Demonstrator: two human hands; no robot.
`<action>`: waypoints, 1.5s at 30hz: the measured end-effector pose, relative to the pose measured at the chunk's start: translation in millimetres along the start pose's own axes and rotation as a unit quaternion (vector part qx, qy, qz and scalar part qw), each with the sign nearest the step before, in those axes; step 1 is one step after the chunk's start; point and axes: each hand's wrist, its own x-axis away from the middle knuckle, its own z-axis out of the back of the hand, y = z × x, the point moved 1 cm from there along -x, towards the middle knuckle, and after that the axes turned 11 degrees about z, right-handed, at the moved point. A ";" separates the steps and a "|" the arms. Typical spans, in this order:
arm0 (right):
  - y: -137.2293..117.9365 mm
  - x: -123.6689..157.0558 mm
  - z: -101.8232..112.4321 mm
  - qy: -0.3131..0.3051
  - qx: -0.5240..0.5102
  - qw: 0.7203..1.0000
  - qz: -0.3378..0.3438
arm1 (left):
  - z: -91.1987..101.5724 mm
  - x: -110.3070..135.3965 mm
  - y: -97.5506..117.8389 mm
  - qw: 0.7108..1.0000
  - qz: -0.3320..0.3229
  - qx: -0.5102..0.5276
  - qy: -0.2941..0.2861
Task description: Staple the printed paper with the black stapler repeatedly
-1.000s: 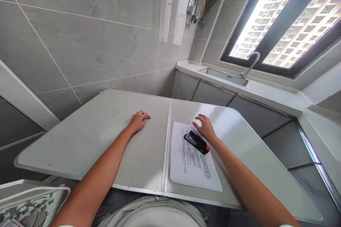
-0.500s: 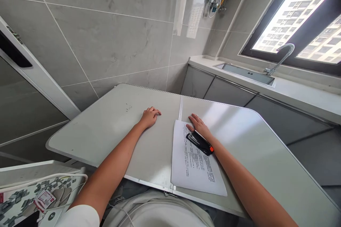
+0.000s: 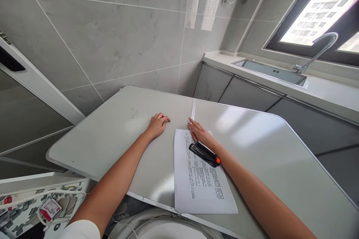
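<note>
The background is filled by a grey tiled wall (image 3: pixel 126 41), in front of which a pale table (image 3: pixel 112 138) is set. On the right, a white counter (image 3: pixel 331 95) is fitted with a sink (image 3: pixel 275 71), over which a faucet (image 3: pixel 322 46) is curved. A printed sheet of paper (image 3: pixel 200 183) is laid across the table's centre seam, with its near end brought to the table's front edge. The right hand (image 3: pixel 203 136) is placed over the far edge of the sheet, its fingers stretched out and held close together. The left hand (image 3: pixel 157 125) is rested on the bare tabletop, its fingers loosely bent and slightly parted. A black stapler (image 3: pixel 204 154) is laid slantwise on the upper part of the sheet, just beside the right hand and wrist; whether they are touched by it cannot be told. Small dark bits (image 3: pixel 135 113) are scattered beyond the left hand.
</note>
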 end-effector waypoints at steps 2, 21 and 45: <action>-6.4 -3.6 0.2 0.012 0.019 1.000 -0.020 | 1.4 3.2 6.2 0.999 -0.024 0.030 -0.015; -33.2 -42.4 -23.4 -0.024 0.001 0.999 -0.038 | 12.3 -4.6 -11.2 0.996 0.012 0.088 -0.011; -22.0 -130.3 -53.4 -0.037 0.036 0.976 -0.212 | 12.0 -19.9 -29.2 0.928 0.100 0.356 0.044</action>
